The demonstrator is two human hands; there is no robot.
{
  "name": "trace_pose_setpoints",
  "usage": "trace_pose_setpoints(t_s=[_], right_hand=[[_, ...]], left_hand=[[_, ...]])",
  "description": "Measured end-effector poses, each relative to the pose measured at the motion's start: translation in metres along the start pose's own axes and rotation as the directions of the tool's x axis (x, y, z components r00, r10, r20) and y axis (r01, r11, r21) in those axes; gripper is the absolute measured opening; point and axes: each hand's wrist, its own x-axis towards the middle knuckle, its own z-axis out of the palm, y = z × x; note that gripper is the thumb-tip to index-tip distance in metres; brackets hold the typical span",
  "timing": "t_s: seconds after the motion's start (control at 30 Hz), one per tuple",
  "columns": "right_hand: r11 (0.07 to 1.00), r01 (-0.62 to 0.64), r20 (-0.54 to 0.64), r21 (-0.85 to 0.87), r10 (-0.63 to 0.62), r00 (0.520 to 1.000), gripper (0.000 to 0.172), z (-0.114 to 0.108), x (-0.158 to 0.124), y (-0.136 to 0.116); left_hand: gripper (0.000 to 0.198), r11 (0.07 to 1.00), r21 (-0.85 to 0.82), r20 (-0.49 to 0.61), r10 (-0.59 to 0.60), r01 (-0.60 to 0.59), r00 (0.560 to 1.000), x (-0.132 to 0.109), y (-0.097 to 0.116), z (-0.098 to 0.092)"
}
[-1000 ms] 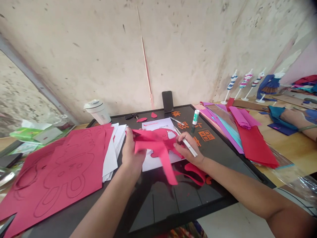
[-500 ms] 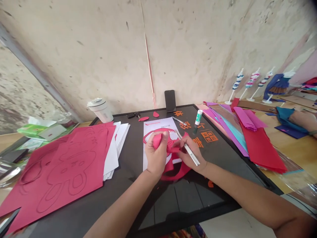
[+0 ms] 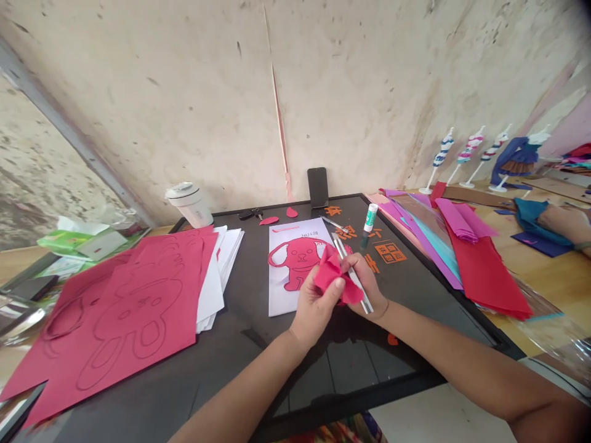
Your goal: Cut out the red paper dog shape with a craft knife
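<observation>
In front of me, above the black tabletop, my left hand (image 3: 316, 303) pinches a crumpled, folded piece of red paper (image 3: 329, 272). My right hand (image 3: 369, 280) closes around a slim silver tool that looks like a craft knife (image 3: 362, 289), its fingers also touching the red paper's right side. Just beyond the hands lies a white sheet (image 3: 279, 301) with printed characters. On it rests a red paper animal cutout (image 3: 302, 255) with a drawn face; the hands hide its right part. A thin silver pen-like tool (image 3: 333, 225) lies by the sheet's upper right corner.
Large red sheets with drawn outlines (image 3: 133, 307) and white papers (image 3: 215, 301) cover the left. A white cup (image 3: 191, 206), keys (image 3: 252, 214), phone (image 3: 317, 187) and glue stick (image 3: 370, 218) stand or lie behind. Coloured paper (image 3: 489, 277) and another person's hand (image 3: 570, 218) are right.
My left hand has moved right and slightly down, bringing the red paper against my right hand. The loose red paper has left the sheet, uncovering the animal cutout's face.
</observation>
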Motion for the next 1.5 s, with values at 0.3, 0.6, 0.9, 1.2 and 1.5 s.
trace_pose_setpoints(t_s=[0.3,0.6,0.9,1.2,1.5], right_hand=[[0.721,0.528,0.288,-0.448,-0.443,0.849,0.025,-0.009,0.001,0.009],[0.993,0.0,0.13,-0.115,0.015,0.991,0.034,-0.008,0.006,0.025],[0.975,0.173,0.029,-0.14,-0.171,0.985,0.018,-0.006,0.005,0.018],[0.859,0.427,0.193,-0.283,-0.385,0.903,0.028,-0.011,-0.006,0.021],[0.858,0.447,0.114,-0.254,-0.432,0.895,0.032,-0.008,-0.002,0.016]], left_hand=[[0.044,0.988,-0.154,-0.255,-0.009,-0.031,0.967,0.032,0.015,-0.022],[0.056,0.985,-0.122,-0.174,-0.145,0.125,0.974,0.032,0.03,-0.024],[0.028,0.997,0.018,-0.185,-0.065,0.069,0.981,0.018,0.01,-0.015],[0.079,0.979,0.182,0.313,-0.142,0.087,0.939,0.01,0.006,-0.019],[0.041,0.998,-0.016,-0.051,-0.068,0.068,0.996,0.013,0.004,-0.01]])
